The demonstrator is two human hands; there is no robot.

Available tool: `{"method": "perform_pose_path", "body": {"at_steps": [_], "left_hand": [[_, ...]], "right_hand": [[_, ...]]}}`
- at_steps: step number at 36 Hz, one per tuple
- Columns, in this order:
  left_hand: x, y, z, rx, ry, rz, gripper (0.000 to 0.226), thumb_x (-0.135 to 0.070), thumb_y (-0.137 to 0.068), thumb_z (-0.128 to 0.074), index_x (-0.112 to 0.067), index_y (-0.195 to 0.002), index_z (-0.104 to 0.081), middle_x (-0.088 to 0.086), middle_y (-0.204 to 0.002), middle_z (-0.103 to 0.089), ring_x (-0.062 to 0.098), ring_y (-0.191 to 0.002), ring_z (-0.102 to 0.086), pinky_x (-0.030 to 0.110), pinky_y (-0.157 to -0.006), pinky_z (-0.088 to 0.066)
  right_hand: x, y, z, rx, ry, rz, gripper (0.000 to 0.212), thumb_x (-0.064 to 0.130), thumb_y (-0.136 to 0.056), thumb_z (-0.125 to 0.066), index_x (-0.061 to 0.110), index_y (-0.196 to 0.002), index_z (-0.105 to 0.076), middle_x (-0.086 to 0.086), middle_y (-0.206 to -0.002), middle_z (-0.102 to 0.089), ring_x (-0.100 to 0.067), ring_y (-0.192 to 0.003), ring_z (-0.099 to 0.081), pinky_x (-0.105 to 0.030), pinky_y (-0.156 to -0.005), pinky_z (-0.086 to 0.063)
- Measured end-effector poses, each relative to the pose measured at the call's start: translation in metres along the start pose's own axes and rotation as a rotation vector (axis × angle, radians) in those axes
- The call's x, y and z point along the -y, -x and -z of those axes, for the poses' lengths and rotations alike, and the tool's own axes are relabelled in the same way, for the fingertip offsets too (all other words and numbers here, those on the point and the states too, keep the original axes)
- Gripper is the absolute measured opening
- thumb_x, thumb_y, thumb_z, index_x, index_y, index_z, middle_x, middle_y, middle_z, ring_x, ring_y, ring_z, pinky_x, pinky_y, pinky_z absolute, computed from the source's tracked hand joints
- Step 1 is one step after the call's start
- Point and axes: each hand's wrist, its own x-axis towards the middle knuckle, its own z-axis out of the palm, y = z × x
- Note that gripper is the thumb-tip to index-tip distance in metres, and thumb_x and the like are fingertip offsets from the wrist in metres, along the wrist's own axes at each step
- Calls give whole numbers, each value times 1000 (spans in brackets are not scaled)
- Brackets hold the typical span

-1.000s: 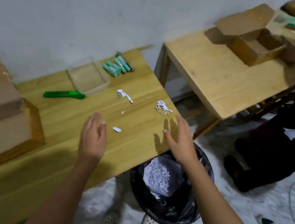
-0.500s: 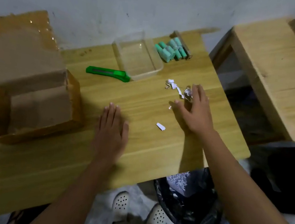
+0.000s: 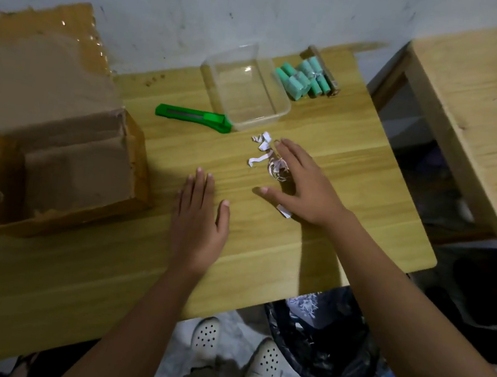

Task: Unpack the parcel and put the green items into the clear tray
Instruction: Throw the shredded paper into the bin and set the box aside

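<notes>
The opened cardboard parcel [image 3: 55,142] stands at the table's left, flaps up, with nothing visible inside. An empty clear tray [image 3: 245,87] sits by the wall. Right of the tray lie several green items [image 3: 302,79] in a cluster, touching a dark strip. My left hand [image 3: 199,220] rests flat on the table, fingers apart. My right hand [image 3: 303,185] lies palm down with spread fingers beside and partly over white paper shreds [image 3: 269,157]; one scrap [image 3: 284,211] pokes out under its palm.
A green box cutter [image 3: 193,115] lies just left of the tray. Below the table's right corner stands a black-lined bin [image 3: 324,343] holding paper shreds. A second wooden table [image 3: 480,118] stands to the right across a gap.
The view swung from the right back over the table. My right hand moved from the table's edge onto the paper shreds and gathered them leftward. My left hand settled flat on the table.
</notes>
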Motion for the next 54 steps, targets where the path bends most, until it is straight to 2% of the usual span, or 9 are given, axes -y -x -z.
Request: {"method": "perform_pose_path", "body": {"at_steps": [10, 18, 23, 26, 32, 39, 45, 50, 54], "left_hand": [[2, 3, 0, -2, 0, -17, 55, -40, -94, -34, -12, -141, -36, 6, -152, -29, 22, -142, -23, 35, -114, -15], [2, 3, 2, 2, 38, -28, 53, -37, -96, -39, -12, -142, -34, 6, -153, -28, 21, -143, -21, 36, -114, -17], [3, 3, 1, -17, 57, -27, 53, -35, -95, -41, -10, -141, -37, 8, -152, -30, 22, -142, -23, 37, -113, -19], [2, 4, 0, 1, 72, -19, 53, -35, -95, -41, -10, -142, -34, 7, -153, -28, 21, -143, -21, 38, -114, -19], [1, 3, 2, 11, 82, -20, 53, -33, -95, -42, -10, -142, -33, 8, -153, -26, 22, -143, -19, 38, -116, -16], [1, 3, 1, -7, 90, -43, 53, -31, -94, -41, -5, -140, -36, 13, -151, -30, 27, -141, -25, 40, -115, -19], [-1, 2, -1, -23, 72, -48, 52, -26, -91, -40, 0, -135, -42, 19, -146, -38, 33, -136, -34, 49, -111, -25], [-17, 4, -5, -6, 110, -9, 56, -25, -89, -35, 1, -138, -37, 17, -150, -30, 30, -141, -25, 46, -115, -14], [-46, 11, -11, 38, 126, 9, 56, -25, -92, -39, -1, -142, -30, 14, -154, -22, 27, -144, -15, 41, -117, -6]], "right_hand": [[22, -29, -21, 80, 130, 73, 72, 59, -85, -46, 21, -144, -29, -1, -153, -28, -20, -143, -19, -43, -117, -18], [15, 13, -9, 101, 238, 159, 61, 53, -89, -49, 16, -137, -42, -4, -146, -40, -19, -139, -29, -34, -110, -28], [12, 62, -13, 70, 208, 41, 57, 51, -91, -41, 22, -140, -40, -1, -150, -35, -19, -141, -25, -36, -113, -24], [19, 80, -24, -4, 151, -14, 45, 38, -95, -38, 21, -136, -46, -3, -148, -39, -20, -140, -28, -33, -111, -24], [30, 100, -39, -229, 47, -6, 30, 11, -91, -46, 7, -112, -67, -11, -123, -63, -25, -120, -55, -29, -98, -44], [17, 129, -23, -211, -2, -35, 33, 13, -90, -45, 8, -116, -64, -8, -125, -62, -20, -123, -52, -28, -102, -43], [-9, 163, -2, -362, -33, -245, 31, -6, -85, -55, 1, -114, -64, -12, -125, -59, -25, -123, -51, -19, -108, -35], [-27, 199, 18, -646, 59, -447, 22, -11, -83, -58, -3, -100, -70, -17, -111, -67, -25, -109, -60, -16, -102, -40], [-33, 235, 17, -920, 15, -658, 18, 0, -85, -62, 0, -102, -70, -17, -108, -68, -23, -101, -64, -31, -94, -50]]}}
